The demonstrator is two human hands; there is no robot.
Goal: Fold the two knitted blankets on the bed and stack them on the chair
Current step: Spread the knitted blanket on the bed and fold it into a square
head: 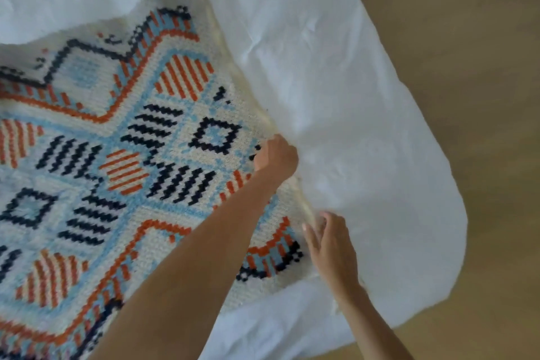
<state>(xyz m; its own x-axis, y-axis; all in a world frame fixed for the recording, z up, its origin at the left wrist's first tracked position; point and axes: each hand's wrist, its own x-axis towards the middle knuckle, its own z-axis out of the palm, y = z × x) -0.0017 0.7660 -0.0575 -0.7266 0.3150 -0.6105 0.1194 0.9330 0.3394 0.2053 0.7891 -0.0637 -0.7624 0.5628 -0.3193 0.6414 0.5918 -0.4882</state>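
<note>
On the white bed, with the blanket flat, left hand gripping its edge and right hand loose-fingered beside it, probably best to lift evenly, matching corners.

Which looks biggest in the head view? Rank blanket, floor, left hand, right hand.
1. blanket
2. floor
3. right hand and left hand: not ranked. The right looks larger, but it is nearer the camera, and the left is curled in a grip on the blanket's edge.
</note>
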